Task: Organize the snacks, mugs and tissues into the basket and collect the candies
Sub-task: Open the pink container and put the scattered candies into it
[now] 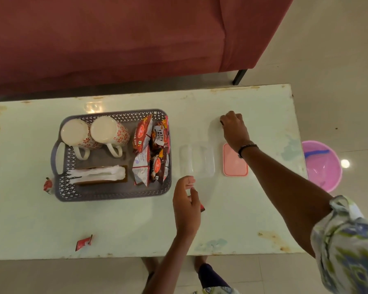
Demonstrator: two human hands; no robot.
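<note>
A grey perforated basket [113,196] on the table holds two patterned mugs [94,132], a tissue holder [100,174] and several snack packets [151,149]. Right of it stand a clear plastic box [197,161] and its pink lid [235,164]. My left hand [186,204] hovers just in front of the clear box and holds a small red candy [202,207]. Farther back, my right hand [234,128] is closed on the tabletop, fingertips pinched on something dark that I cannot make out. Two red candies lie loose: one [47,185] by the basket's left corner, one [83,242] near the front edge.
The white table [253,219] has worn, rusty edges. A red sofa [115,43] stands behind it, with a black leg [239,77] near the table's back right corner. A pink bucket [322,165] sits on the floor to the right.
</note>
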